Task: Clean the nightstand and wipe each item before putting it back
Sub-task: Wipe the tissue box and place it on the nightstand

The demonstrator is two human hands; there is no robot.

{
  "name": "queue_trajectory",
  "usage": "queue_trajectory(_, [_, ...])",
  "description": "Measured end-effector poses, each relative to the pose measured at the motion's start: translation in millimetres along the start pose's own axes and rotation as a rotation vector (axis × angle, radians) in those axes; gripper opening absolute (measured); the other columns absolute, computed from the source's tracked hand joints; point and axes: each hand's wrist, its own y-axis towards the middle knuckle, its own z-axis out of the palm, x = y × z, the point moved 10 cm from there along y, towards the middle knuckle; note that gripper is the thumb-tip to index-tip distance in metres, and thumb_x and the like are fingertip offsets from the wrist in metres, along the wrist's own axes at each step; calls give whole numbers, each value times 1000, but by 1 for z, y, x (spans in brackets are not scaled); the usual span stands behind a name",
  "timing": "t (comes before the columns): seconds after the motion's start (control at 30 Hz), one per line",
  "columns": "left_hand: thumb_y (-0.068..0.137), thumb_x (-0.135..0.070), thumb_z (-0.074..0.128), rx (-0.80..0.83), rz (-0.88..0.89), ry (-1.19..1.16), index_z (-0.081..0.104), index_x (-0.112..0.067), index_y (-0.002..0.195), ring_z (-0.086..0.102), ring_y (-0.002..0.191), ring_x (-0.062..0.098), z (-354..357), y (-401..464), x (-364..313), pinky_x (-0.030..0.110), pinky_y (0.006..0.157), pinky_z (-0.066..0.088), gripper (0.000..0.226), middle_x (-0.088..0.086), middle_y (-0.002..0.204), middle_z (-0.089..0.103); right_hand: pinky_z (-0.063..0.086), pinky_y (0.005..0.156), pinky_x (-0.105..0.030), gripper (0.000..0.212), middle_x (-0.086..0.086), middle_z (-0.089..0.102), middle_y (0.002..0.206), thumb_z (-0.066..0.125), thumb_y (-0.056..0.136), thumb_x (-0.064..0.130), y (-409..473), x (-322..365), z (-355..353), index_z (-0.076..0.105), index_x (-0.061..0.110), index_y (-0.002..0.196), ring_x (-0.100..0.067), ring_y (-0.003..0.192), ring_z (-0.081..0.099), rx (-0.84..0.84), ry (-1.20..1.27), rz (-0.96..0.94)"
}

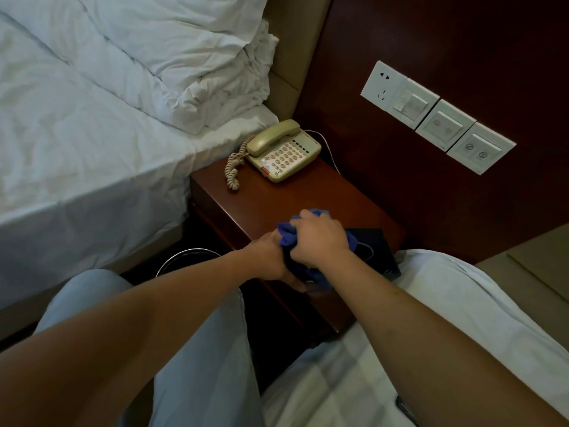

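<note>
Wiping looks to be the step in hand, at the near edge of the nightstand (277, 204). Left to right: one bin (184, 257) on the floor by the bed; one phone (283, 152) at the stand's back left corner, handset cradled, cord coiled beside it.

Left hand (268, 257) closed around something dark at the near edge, mostly hidden; cannot tell what. Right hand (320, 238) clenched on one bunched blue cloth (288, 234), pressing it against that item. One black box (375, 251) lies flat just right of the hands, touching the cloth.

Judgement: the held item is being wiped. Next move calls for setting it back on bare wood, then lifting the phone and minding its cord.

Wall, far right: four plates (443, 121), one socket, three switches.
</note>
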Motion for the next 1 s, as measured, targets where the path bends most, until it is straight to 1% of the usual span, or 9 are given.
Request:
queue_trajectory(0.1, [30,-104,64,69,-165,244,38,-48,149,37,142,28,-6,-9,1,59,118,33,134,-6,155,41,43,76,-45,20,0,39,103,61,84,36,-7,0,-1,45,30,95,-35,100,48,16,17,30])
queue_trajectory(0.17, [37,-100,64,127,-249,346,21,-46,158,20,151,32,-10,-18,-3,64,122,19,140,-6,166,22,44,76,-45,18,-1,41,103,60,86,36,-13,0,-3,46,30,96,-35,100,49,26,26,48])
queue_trajectory(0.3, [49,-97,67,141,-277,448,6,-40,163,16,153,34,-17,-28,-17,64,122,17,141,-3,171,12,46,76,-46,19,-3,46,107,61,88,37,-31,3,4,48,29,98,-33,96,49,73,24,40])
queue_trajectory(0.4, [57,-93,68,148,-315,509,-9,-29,165,10,156,35,-19,-34,-25,64,123,15,147,-4,173,3,50,82,-50,21,-3,46,110,61,90,37,-50,0,14,51,27,107,-35,103,49,77,32,16])
queue_trajectory(0.53, [55,-95,67,128,-303,610,-6,-20,165,11,157,32,-23,-37,-36,62,123,18,152,-1,173,5,46,79,-45,27,-2,46,113,63,86,37,-70,-25,24,52,28,109,-35,106,51,20,96,45])
queue_trajectory(0.7, [51,-97,67,231,-306,588,-3,-21,165,7,158,33,-28,-33,-37,66,123,13,154,-1,174,2,47,80,-42,27,0,43,107,62,85,34,-88,-90,34,56,25,109,-36,110,53,-12,145,210])
queue_trajectory(0.8, [50,-101,61,202,-292,629,16,-16,162,26,152,33,-28,-21,-45,64,120,23,148,5,167,24,52,83,-40,27,-3,50,107,64,82,34,-96,-133,36,47,24,100,-34,110,57,-13,199,323])
queue_trajectory(0.9, [52,-98,64,152,-278,654,26,-9,155,41,139,33,-20,-9,-48,58,115,34,140,11,153,39,48,80,-36,29,-6,56,115,66,83,31,-96,-168,38,43,25,101,-33,108,60,1,195,393])
queue_trajectory(1.0, [54,-93,70,163,-265,650,28,-7,151,48,131,32,-18,-4,-52,52,107,45,136,11,146,44,50,77,-36,28,-7,58,100,66,83,30,-87,-197,37,44,21,98,-35,101,64,11,197,469])
